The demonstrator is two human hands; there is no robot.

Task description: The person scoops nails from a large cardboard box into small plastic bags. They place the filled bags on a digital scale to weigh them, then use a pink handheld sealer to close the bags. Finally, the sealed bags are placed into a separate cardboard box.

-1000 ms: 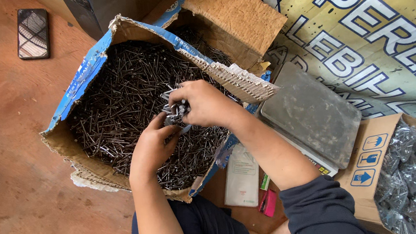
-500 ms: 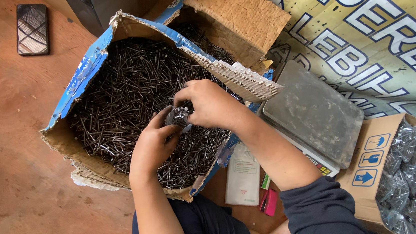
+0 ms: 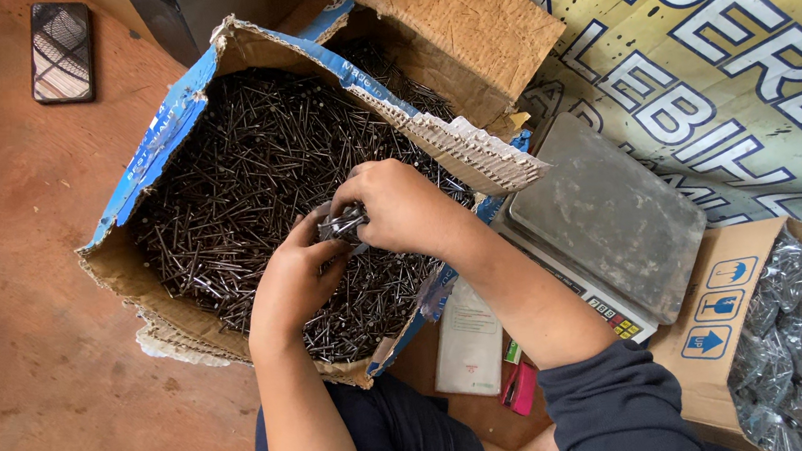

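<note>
At the bottom of the frame, a seated person in dark trousers reaches both bare forearms up into a torn cardboard box [image 3: 172, 149], the right arm wearing a dark sleeve pushed to the elbow. The left hand [image 3: 292, 285], at centre frame, rises straight from the lower edge with its wrist bent forward and fingers curled upward; its grip is partly closed against a small bunch of nails [image 3: 343, 224]. The right hand [image 3: 404, 206] comes in diagonally from the lower right, palm down, knuckles arched, its grip closed over the same bunch, so that the two hands meet just above the heap of loose dark nails [image 3: 242, 172] filling the box. Just right of the box, low in the frame, lie a white packet [image 3: 469, 336] and a pink object [image 3: 522, 387] on the floor. Beyond the right forearm stands a weighing scale [image 3: 608, 212] with a grey metal pan. In the lower right corner, a second carton [image 3: 717, 304] holds clear bags of nails [image 3: 801, 316]. A printed banner [image 3: 716, 62] covers the upper right, and a phone [image 3: 62, 50] lies on the red floor [image 3: 24, 336] at upper left.
</note>
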